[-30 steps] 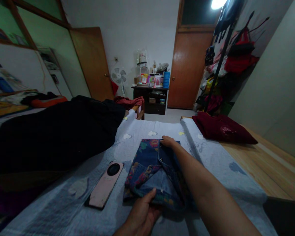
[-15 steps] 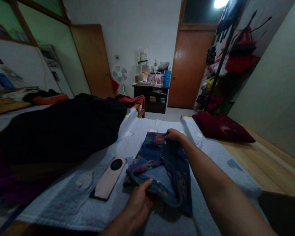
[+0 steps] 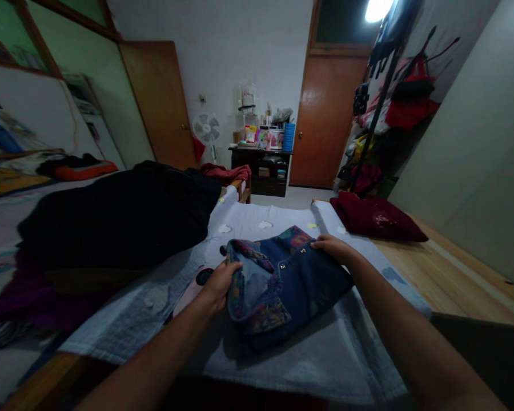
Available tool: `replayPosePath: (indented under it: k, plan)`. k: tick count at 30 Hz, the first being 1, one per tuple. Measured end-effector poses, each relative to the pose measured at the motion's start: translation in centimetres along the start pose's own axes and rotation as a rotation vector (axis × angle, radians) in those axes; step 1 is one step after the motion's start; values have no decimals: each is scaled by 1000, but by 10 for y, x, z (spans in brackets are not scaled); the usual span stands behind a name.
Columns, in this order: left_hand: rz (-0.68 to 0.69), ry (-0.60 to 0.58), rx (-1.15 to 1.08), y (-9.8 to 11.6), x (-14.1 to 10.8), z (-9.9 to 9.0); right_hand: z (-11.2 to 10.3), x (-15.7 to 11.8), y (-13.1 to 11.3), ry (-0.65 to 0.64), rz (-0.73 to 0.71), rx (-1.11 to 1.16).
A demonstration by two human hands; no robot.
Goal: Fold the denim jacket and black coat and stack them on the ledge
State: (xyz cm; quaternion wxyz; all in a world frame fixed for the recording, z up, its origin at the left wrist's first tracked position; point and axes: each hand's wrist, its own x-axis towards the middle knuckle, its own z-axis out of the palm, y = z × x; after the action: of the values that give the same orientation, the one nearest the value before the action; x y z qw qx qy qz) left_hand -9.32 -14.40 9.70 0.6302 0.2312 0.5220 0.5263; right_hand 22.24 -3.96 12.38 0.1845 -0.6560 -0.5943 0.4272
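A folded blue denim garment with floral trim and metal snaps [image 3: 308, 279] is held over the bed, its collar-like opening turned toward the left. My left hand [image 3: 220, 283] is closed on the patterned edge of that opening, thumb on top. At the garment's far right edge, near a snap, my right hand [image 3: 332, 246] pinches the cloth. A pink phone [image 3: 189, 294] with a round black camera lies face down on the bed, partly hidden behind my left hand and forearm.
A pale blue sheet [image 3: 265, 220] covers the bed. Black clothing [image 3: 120, 222] is heaped at the left. A dark red folded garment [image 3: 377, 217] lies on the wooden board [image 3: 405, 265] at the right. A dark cabinet [image 3: 259, 171] and a fan [image 3: 206, 128] stand at the back.
The denim garment has been turned so its opening faces left. My left hand has moved up and left with the edge, now partly covering the phone; my right hand has shifted right.
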Motion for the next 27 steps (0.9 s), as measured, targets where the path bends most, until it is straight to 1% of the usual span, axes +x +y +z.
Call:
replayPosePath:
  k: [2, 4, 8, 11, 14, 15, 17, 20, 22, 24, 27]
  plan:
    - [-11, -56, 90, 13, 12, -2, 7, -15, 13, 38, 51, 200]
    - [-17, -120, 198, 26, 24, -2, 16, -31, 24, 77, 70, 344]
    - [-17, -231, 457, 53, 46, 7, 38, -64, 45, 135, 26, 579]
    - [-1, -274, 746, 72, 63, 22, 57, -83, 58, 160, 57, 686]
    - [111, -310, 1143, 86, 80, 43, 77, -98, 67, 145, 42, 787]
    - [148, -320, 1242, 89, 86, 51, 84, -102, 70, 136, 25, 822]
    - [194, -324, 1366, 96, 98, 66, 97, -109, 74, 114, -12, 890]
    - [249, -300, 1513, 100, 115, 87, 113, -119, 77, 117, -27, 936]
    - [279, -282, 1608, 97, 125, 98, 123, -125, 77, 142, -6, 928]
    - [296, -264, 1678, 88, 134, 104, 130, -128, 76, 170, 14, 933]
    - [320, -207, 1744, 66, 145, 103, 137, -130, 80, 196, 21, 936]
